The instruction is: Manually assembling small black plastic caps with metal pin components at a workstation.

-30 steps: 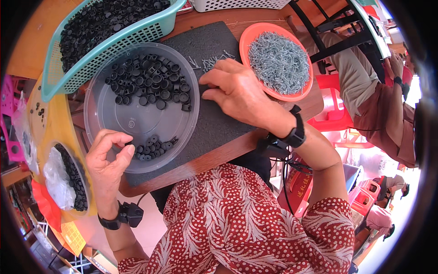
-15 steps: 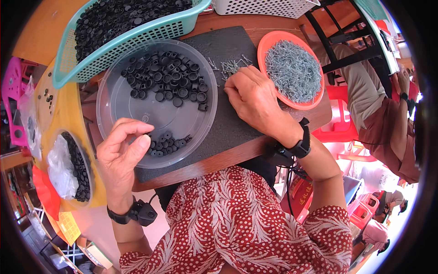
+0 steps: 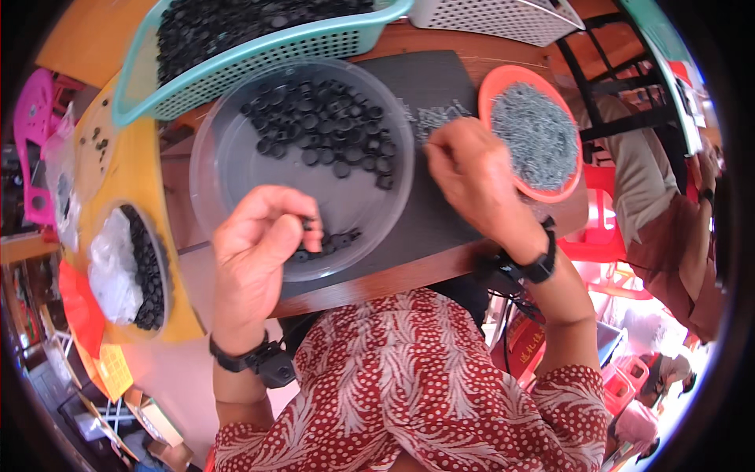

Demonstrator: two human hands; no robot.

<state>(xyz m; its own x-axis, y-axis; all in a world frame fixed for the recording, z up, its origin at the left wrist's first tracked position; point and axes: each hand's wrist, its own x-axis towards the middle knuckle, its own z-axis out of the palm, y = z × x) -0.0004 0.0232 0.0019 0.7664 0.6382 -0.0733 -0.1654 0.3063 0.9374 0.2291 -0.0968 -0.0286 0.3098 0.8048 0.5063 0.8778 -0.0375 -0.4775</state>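
Note:
My left hand (image 3: 266, 248) is above the near part of a clear round plastic tub (image 3: 199, 177). Thumb and fingers pinch a small black plastic piece (image 3: 307, 224), partly covered by the fingertips. Below lie several small black discs (image 3: 340, 241), while a larger heap of black round caps (image 3: 322, 126) fills the tub's far side. My right hand (image 3: 476, 177) is closed over the dark mat, fingertips beside a loose bunch of metal screws (image 3: 439, 118). Whatever those fingers hold is hidden. Just right of it stands an orange bowl (image 3: 486, 90) heaped with screws (image 3: 535, 138).
Behind the tub is a teal basket (image 3: 267, 59) of black parts, with a white basket (image 3: 503, 25) beside it. At left, a tub with black parts and a plastic bag (image 3: 114, 271) sits on a yellow table. Another person (image 3: 653, 189) is at right.
The view has shifted, moving the scene rightward in the picture. My left hand has moved right over the small discs. The right hand stays by the loose screws.

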